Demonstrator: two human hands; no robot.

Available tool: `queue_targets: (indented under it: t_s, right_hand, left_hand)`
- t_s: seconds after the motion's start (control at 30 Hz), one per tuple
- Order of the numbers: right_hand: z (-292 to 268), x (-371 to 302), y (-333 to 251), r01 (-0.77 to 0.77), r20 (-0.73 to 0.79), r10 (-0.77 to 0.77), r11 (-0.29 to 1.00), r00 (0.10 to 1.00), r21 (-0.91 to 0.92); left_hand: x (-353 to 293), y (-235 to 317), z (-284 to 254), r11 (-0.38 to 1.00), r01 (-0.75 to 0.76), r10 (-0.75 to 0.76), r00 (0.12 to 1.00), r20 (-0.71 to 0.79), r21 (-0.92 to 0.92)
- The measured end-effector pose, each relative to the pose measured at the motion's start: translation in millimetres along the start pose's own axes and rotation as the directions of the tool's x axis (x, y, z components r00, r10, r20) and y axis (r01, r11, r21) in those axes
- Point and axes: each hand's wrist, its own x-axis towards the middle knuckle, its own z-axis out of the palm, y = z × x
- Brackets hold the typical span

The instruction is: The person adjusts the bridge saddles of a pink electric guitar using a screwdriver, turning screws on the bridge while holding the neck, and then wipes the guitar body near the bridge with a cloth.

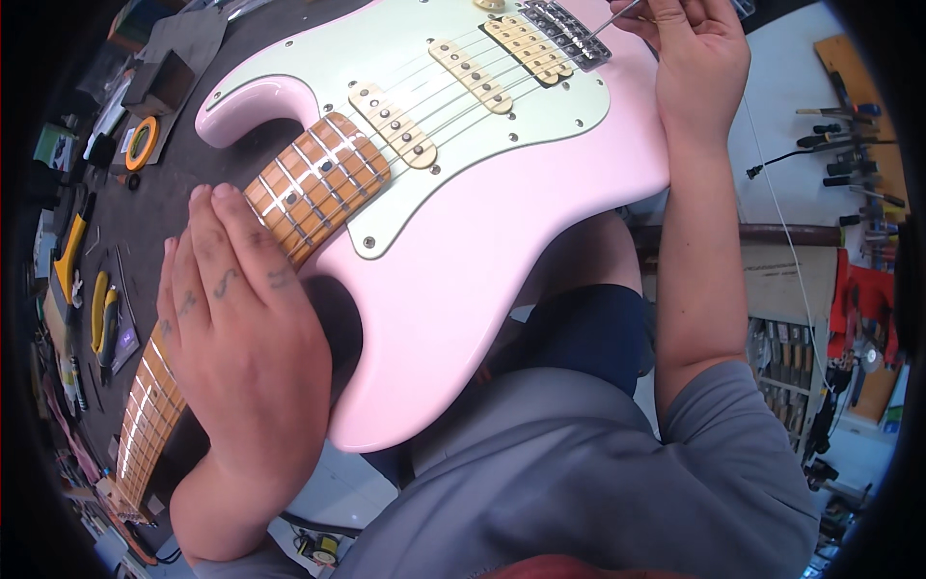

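A pink electric guitar (463,261) with a pale mint pickguard (540,121) lies face up before me, its neck running down to the left. Flat across the strings of the wooden fretboard (323,179) rests my left hand (246,309), fingers stretched out side by side; its thumb is hidden. At the upper right, my right hand (702,63) pinches a thin metal rod (617,17) whose lower end reaches the bridge (569,37). The grip hides the rod's other end, so I cannot tell what kind of tool it is.
The dark bench at left bears yellow-handled pliers (100,314), a yellow cutter (71,256), an orange tape roll (143,145) and a dark block (159,84). Several screwdrivers (849,154) hang at far right, above a rack (786,367) of tools. A thin white cord (786,232) hangs there.
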Motion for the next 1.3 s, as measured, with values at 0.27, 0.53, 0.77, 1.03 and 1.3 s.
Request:
queue_targets:
  t_s: [0.27,0.53,0.77,1.03,1.3]
  right_hand:
    - [-3,-5,3,0.038,0.059,-0.042,0.996,0.997,0.079]
    - [11,-16,-10,0.003,0.187,0.005,0.999,0.982,-0.039]
    - [10,-13,2,0.161,0.236,-0.109,0.964,0.966,-0.210]
    - [18,-7,3,0.126,0.255,-0.076,0.974,0.964,-0.188]
    - [18,-5,-1,0.137,0.256,-0.076,0.964,0.964,-0.230]
  left_hand:
    - [2,0,0,1.000,-0.008,0.007,1.000,0.021,0.013]
    - [1,-3,-2,1.000,0.005,-0.005,1.000,0.008,0.011]
    - [3,-2,-3,1.000,-0.009,0.009,1.000,0.006,0.005]
    - [1,-4,2,1.000,-0.025,0.025,1.000,-0.015,0.018]
    - [3,-4,-2,0.999,-0.029,0.029,1.000,0.005,0.041]
